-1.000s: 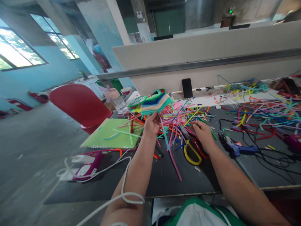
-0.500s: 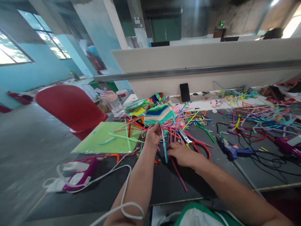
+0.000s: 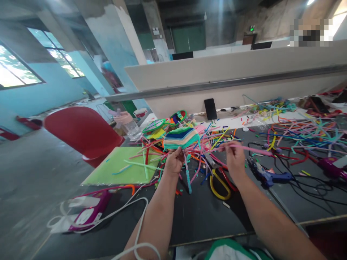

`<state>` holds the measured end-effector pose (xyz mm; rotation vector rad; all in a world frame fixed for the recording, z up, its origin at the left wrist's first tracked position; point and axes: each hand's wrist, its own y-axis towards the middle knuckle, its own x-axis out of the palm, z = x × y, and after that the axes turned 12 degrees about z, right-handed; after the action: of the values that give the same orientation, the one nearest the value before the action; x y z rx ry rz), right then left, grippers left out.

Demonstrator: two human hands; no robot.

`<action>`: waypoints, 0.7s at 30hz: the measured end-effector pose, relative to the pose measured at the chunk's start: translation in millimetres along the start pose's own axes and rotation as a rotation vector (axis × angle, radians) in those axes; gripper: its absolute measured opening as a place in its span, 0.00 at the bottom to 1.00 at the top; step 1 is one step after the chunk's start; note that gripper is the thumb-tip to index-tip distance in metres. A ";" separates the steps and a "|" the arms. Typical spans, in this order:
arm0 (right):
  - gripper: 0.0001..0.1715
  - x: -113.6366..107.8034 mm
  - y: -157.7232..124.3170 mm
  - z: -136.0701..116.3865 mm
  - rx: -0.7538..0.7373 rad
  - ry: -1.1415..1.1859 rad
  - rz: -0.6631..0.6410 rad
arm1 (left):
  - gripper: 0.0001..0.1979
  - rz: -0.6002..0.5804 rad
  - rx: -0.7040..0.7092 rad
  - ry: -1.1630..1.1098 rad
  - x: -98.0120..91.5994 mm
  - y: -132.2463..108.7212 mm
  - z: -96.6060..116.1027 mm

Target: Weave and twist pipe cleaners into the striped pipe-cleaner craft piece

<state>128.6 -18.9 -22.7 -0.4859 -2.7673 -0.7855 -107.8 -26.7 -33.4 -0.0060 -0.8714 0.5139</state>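
Note:
My left hand (image 3: 174, 162) is closed around the stem of a striped pipe-cleaner craft (image 3: 181, 138), banded in teal, blue and cream. Its lilac and blue twisted stem (image 3: 188, 178) hangs below the fingers. Off to the right, my right hand (image 3: 235, 161) pinches a pink pipe cleaner (image 3: 256, 149), which sticks out on both sides of the fingers. Scissors (image 3: 220, 197) with yellow and red handles lie between the hands, their blades partly covered by loose pipe cleaners.
A blue glue gun (image 3: 275, 177) with black cords lies at right, before a heap of pipe cleaners (image 3: 303, 131). At left are a green sheet (image 3: 105, 169), a purple power strip (image 3: 93, 211) and a white cable. A phone (image 3: 210, 109) leans on the partition.
My right hand has risen from the table beside the scissors and moved right, now with a pink pipe cleaner in it. My left hand still holds the craft in nearly the same place.

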 end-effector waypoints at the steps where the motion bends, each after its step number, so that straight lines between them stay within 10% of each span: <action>1: 0.05 -2.5 7.6 -1.1 0.043 0.057 0.140 | 0.06 0.003 -0.004 0.006 1.2 -1.0 -0.8; 7: 0.14 -18.1 42.2 9.7 0.211 0.374 0.472 | 0.08 0.042 -0.058 0.067 11.6 -9.9 -8.5; 21: 0.15 -8.5 30.1 27.8 0.406 0.304 0.374 | 0.07 -0.015 -0.196 0.065 20.9 -21.7 -31.6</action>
<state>144.3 18.2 -34.3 -0.7017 -2.3606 -0.1840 -64.3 -30.4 -34.2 -0.1936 -0.8540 0.4102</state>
